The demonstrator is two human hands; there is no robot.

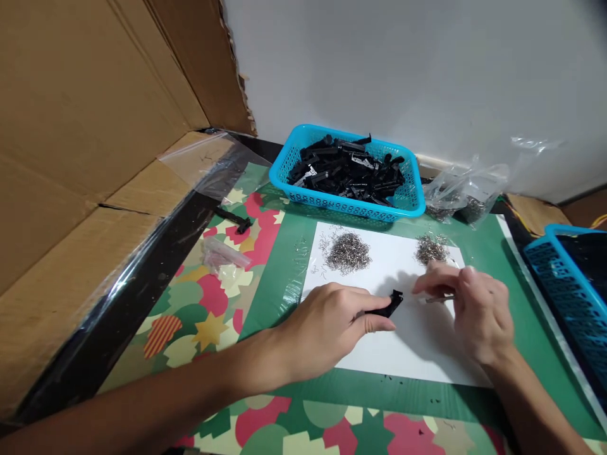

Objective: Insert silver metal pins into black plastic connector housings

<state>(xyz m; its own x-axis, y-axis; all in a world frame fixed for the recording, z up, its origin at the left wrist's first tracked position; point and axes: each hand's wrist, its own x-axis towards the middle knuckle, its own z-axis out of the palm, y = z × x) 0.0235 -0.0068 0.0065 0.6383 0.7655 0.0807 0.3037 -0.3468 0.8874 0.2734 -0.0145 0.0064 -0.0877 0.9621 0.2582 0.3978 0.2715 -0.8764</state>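
My left hand (336, 316) pinches a small black plastic part (389, 304) between thumb and fingers, over a white sheet (379, 351). One notched end of the part sticks out past the fingertips. To its right, my right hand (474, 303) has its fingers closed on a slim silvery piece (439, 299), whose exact kind I cannot make out. That hand is apart from the black part. Just beyond it lies a small pile of tiny metal pins (430, 248). A larger heap of similar metal pieces (349, 251) sits at the sheet's far left.
Behind the sheet stands a blue basket (346, 208) full of black plastic parts. Clear bags of metal pieces (467, 196) rest beside it. Another blue basket (559, 284) is at right. A loose black part (234, 219) and small bag (222, 256) lie left, near cardboard (85, 126).
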